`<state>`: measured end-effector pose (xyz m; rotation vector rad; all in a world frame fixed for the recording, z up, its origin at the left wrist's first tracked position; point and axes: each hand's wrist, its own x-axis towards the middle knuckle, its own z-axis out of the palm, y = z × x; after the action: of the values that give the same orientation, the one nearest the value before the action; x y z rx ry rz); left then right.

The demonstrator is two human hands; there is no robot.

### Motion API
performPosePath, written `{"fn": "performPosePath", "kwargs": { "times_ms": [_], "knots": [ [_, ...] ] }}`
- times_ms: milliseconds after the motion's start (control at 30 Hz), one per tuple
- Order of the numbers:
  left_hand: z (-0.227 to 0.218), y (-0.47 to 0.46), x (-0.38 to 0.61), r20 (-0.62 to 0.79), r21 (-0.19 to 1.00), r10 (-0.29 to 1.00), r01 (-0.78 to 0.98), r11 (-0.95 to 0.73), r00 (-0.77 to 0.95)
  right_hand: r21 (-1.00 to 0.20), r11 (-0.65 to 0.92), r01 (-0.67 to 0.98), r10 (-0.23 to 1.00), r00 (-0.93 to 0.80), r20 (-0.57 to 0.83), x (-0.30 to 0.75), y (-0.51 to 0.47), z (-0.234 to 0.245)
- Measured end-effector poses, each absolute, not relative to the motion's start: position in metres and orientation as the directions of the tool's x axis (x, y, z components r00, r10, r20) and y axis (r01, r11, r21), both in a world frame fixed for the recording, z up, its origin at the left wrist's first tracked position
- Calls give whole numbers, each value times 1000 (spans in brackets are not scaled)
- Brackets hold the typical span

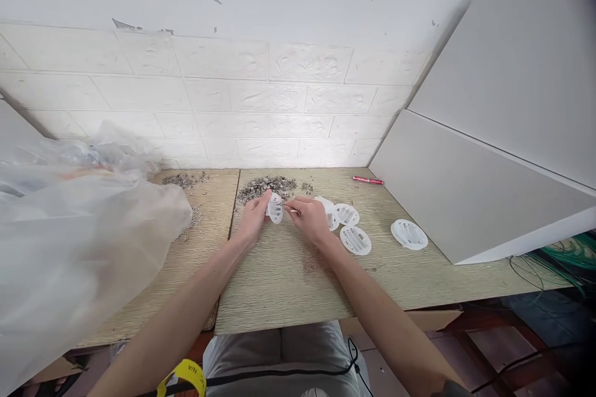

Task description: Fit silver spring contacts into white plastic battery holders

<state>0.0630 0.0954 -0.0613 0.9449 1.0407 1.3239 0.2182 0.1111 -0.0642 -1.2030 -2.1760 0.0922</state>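
Observation:
A white round plastic disc with slots [275,208] is held upright at its left edge by my left hand [254,216], which is closed on it. My right hand [308,216] is closed in a pinch at the disc's right side. Whatever sits between its fingertips is too small to make out. Behind both hands lies a heap of small metal clips [265,187]. Just right of my right hand, several similar slotted discs [356,240] rest on the wooden table, partly overlapping.
A large translucent plastic bag [84,217] covers the left side, near more loose metal pieces [184,181]. A short stack of discs [410,234], a red pen [367,180] and a big white box [493,180] are at the right. Green wires [568,257] hang beyond.

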Motion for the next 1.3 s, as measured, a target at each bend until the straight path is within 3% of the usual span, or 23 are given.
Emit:
{"fn": "performPosePath", "kwargs": {
  "times_ms": [267,533,767,1300],
  "knots": [
    [-65,96,65,11,976,999,-219,-20,-41,-319,549,773,797,-367,480,215,108,-64],
    [-61,98,62,-41,950,999,-309,42,12,-469,530,706,819,-284,498,224,114,-59],
    [-60,97,62,-67,944,998,-324,68,14,-528,561,638,814,-309,491,227,114,-59],
    [-62,94,65,-10,983,1000,-183,7,-15,-422,625,657,758,-380,530,223,117,-69]
  ]
}}
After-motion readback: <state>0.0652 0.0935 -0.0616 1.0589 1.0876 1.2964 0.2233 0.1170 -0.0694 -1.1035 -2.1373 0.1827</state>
